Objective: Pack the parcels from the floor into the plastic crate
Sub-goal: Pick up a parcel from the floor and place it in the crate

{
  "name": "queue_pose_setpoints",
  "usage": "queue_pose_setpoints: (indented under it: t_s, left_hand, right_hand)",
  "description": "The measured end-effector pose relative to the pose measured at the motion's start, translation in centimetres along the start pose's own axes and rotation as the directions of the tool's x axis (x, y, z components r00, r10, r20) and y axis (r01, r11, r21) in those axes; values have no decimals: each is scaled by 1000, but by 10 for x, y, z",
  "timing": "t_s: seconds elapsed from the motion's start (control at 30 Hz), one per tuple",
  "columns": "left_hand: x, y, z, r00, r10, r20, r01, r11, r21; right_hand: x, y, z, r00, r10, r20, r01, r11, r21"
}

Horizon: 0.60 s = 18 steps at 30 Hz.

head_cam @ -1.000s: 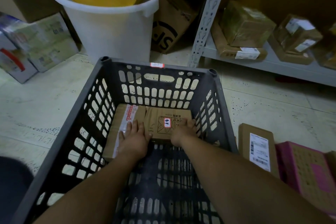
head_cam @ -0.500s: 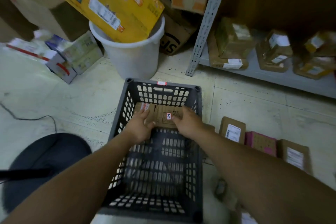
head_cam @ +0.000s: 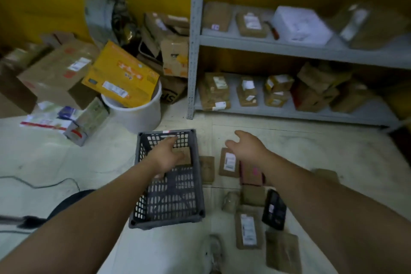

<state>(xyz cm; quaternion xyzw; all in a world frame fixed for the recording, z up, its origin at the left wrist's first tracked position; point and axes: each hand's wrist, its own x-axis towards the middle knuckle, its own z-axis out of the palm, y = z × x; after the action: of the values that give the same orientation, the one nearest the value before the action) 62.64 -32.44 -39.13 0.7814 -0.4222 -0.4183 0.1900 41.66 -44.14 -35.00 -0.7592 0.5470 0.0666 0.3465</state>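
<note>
Brown labelled parcel [head_cam: 246,229] and black parcel [head_cam: 274,209] lie nearest, on the floor right of the plastic crate [head_cam: 166,221]. Both hands have come off the cardboard parcels [head_cam: 188,158] seated at the crate's far end. Left hand [head_cam: 165,155] hovers over the crate, fingers loose, empty. Right hand [head_cam: 249,148] has swung out, spread open, empty, above the pink parcel [head_cam: 250,173] and white-label parcel [head_cam: 229,162]. Placement looks done; next pick probably there.

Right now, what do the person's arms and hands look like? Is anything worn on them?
Both forearms are bare, no sleeves in view. The left hand and the right hand wear no gloves; neither wrist shows a watch or bracelet.
</note>
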Motion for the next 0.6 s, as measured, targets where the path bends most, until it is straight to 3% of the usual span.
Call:
queue_pose_setpoints:
  t_s: [0.4, 0.6]
  left_hand:
    - [-102, 227, 61, 935, 352, 47, -356, 928, 112]
    - [-112, 304, 155, 929, 365, 59, -369, 925, 84]
  right_hand:
    - [-160, 115, -152, 942, 135, -306, -121, 991, 64]
    - [-186, 226, -196, 937, 163, -309, -148, 986, 71]
